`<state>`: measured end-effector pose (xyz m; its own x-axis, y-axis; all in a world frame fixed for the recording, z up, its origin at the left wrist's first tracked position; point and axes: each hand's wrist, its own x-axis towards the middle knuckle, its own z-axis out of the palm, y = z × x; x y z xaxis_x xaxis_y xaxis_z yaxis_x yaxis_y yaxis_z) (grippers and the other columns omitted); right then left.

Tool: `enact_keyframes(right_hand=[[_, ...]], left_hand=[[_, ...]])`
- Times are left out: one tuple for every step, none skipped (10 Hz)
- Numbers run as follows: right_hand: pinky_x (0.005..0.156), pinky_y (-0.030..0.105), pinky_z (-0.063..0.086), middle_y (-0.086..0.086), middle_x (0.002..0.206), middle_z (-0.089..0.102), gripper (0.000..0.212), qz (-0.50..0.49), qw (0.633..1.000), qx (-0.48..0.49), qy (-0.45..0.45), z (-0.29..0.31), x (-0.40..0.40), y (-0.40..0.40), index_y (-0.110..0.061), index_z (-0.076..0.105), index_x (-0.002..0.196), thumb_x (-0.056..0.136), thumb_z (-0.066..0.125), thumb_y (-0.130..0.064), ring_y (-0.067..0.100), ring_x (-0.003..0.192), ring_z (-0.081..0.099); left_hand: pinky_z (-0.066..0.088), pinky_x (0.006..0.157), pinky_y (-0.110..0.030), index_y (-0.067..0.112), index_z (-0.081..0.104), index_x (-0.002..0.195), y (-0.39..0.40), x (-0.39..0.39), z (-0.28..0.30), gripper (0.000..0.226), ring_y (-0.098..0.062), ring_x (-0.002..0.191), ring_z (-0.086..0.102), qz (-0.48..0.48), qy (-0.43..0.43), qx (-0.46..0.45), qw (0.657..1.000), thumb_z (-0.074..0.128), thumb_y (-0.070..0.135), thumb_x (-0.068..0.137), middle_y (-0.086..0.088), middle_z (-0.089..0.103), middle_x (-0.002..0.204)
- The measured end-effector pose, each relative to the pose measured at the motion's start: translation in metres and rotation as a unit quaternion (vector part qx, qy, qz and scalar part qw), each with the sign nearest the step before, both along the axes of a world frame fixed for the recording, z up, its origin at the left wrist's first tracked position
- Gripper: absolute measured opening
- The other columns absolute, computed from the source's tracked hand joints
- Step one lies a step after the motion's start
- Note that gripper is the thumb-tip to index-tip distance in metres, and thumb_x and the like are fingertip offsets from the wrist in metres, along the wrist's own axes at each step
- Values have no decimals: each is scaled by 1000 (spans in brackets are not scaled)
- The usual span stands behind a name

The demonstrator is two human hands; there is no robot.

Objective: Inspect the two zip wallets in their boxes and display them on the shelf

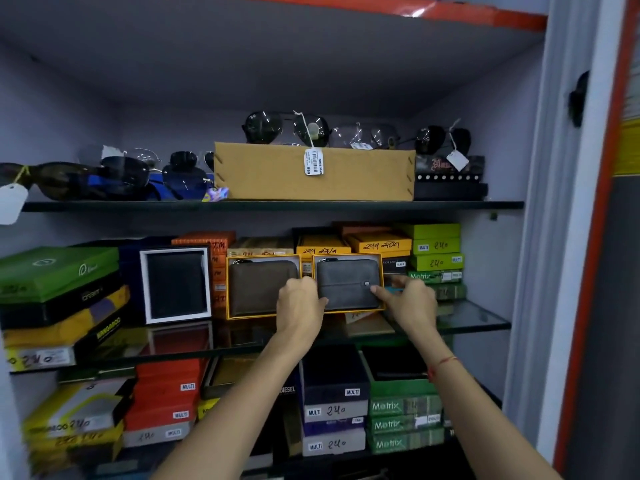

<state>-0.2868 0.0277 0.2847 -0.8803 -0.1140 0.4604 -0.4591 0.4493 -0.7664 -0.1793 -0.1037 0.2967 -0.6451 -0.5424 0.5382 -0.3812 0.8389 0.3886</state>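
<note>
Two zip wallets stand upright in orange-rimmed open boxes on the middle glass shelf [485, 320]. The brown wallet [258, 287] is on the left, leaning against the stacked boxes behind it. The grey wallet [346, 284] stands to its right. My left hand [301, 306] grips the grey wallet's box at its lower left corner, overlapping the brown box's right edge. My right hand [410, 301] pinches the same box at its right edge, near the wallet's snap button.
A white-framed black wallet box [176, 284] stands left of the brown one. Stacks of green, yellow and orange boxes [436, 251] fill the shelf behind and at both sides. Sunglasses and a tan box [313, 174] sit on the shelf above. More boxes lie below.
</note>
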Motion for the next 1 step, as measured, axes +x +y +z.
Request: enact_keyframes(right_hand=[[74, 34, 57, 11, 106, 70, 47, -23, 989, 77, 122, 7, 25, 5, -8, 66, 116, 84, 66, -43, 26, 94, 68]], left_hand=[[58, 75, -30, 12, 67, 105, 9, 19, 7, 30, -21, 89, 69, -4, 64, -62, 996, 55, 37, 92, -7, 71, 98]])
